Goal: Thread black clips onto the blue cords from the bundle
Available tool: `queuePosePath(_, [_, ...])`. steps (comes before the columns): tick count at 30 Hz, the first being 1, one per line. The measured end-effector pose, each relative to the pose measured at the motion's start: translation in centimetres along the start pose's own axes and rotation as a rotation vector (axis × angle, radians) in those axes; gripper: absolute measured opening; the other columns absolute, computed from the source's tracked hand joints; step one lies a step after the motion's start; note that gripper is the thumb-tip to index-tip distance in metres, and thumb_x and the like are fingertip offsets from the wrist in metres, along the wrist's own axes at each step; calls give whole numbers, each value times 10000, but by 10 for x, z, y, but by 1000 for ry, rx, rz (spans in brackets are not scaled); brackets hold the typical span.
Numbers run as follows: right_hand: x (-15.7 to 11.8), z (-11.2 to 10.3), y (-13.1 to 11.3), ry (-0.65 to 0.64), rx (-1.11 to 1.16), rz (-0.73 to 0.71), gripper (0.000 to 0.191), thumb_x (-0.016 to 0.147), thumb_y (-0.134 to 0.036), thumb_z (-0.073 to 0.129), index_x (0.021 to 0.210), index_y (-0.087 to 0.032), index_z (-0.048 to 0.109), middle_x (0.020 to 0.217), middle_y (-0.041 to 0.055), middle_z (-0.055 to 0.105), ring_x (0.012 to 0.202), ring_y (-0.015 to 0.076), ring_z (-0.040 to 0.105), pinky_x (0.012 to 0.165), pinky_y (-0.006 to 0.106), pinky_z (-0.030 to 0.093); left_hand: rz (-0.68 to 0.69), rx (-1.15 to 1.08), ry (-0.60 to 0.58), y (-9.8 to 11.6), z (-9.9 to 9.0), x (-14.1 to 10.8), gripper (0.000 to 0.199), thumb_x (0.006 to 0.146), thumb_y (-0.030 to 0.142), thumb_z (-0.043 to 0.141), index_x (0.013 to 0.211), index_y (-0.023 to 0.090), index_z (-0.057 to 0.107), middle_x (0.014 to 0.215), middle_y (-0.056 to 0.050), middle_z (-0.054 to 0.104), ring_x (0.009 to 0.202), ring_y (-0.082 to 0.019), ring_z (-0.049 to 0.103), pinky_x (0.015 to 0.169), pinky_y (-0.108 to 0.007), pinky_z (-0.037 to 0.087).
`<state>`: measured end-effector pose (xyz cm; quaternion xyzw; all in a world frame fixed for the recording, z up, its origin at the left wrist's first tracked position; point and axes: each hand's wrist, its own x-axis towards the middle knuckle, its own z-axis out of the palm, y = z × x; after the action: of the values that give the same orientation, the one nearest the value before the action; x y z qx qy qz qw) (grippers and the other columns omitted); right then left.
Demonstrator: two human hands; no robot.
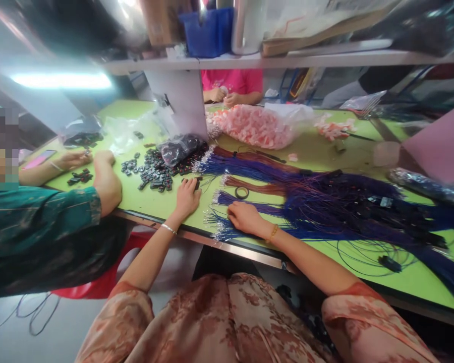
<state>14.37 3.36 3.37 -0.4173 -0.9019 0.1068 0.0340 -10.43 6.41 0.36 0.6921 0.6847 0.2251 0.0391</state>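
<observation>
My left hand (pixel 187 197) is over the green tabletop with its fingers bent around a small black plastic connector (pixel 197 184). Just left of it lies a loose heap of black connectors (pixel 157 169). My right hand (pixel 247 219) is closed, its curled fingers down at the blue wires (pixel 221 227) near their silvery crimped ends; exactly how many it grips is hidden. Above it is a bundle of purple wires (pixel 230 198), then brown wires (pixel 249 184). A black ring, perhaps a tape roll (pixel 241 192), lies between these bundles.
At left, a co-worker's green sleeve (pixel 60 217) and arms reach over the table. Opposite, a person in pink (pixel 232 80) handles something small. A bag of pink parts (pixel 255 126), a shelf (pixel 227 63) and a dark wire tangle (pixel 336 201) surround the work area.
</observation>
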Motion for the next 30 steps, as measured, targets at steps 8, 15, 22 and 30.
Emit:
queuePosePath(8, [5, 10, -8, 4, -58, -32, 156, 876, -197, 449, 880, -129, 589, 879, 135, 644, 778, 223, 594, 611, 294, 336, -545, 130, 210, -83, -39, 28, 611, 920, 482, 278, 1402, 125, 395, 1522, -185, 281, 1420, -357, 163, 1103, -614, 96])
queuePosePath(15, [2, 13, 3, 148, 318, -12, 94, 852, -214, 453, 824, -175, 534, 704, 14, 612, 599, 127, 512, 570, 243, 297, -374, 19, 7, -65, -16, 14, 577, 925, 490, 282, 1401, 197, 424, 1534, -143, 278, 1419, -354, 178, 1105, -581, 159])
queuePosePath(22, [11, 8, 0, 296, 771, 41, 85, 788, -246, 509, 825, -181, 550, 671, -30, 569, 555, 95, 467, 545, 213, 354, -113, 11, 156, -19, -18, -11, 416, 919, 373, 351, 1181, 209, 630, 1302, -115, 529, 1281, -300, 364, 1069, -471, 269])
queuePosePath(30, [24, 1, -14, 396, 1083, 54, 178, 809, -362, 544, 850, -189, 535, 753, 4, 583, 650, 117, 515, 609, 243, 430, -26, 150, 13, 10, -16, -28, 258, 822, 231, 491, 1027, 208, 647, 1109, -140, 576, 1082, -325, 449, 921, -462, 343])
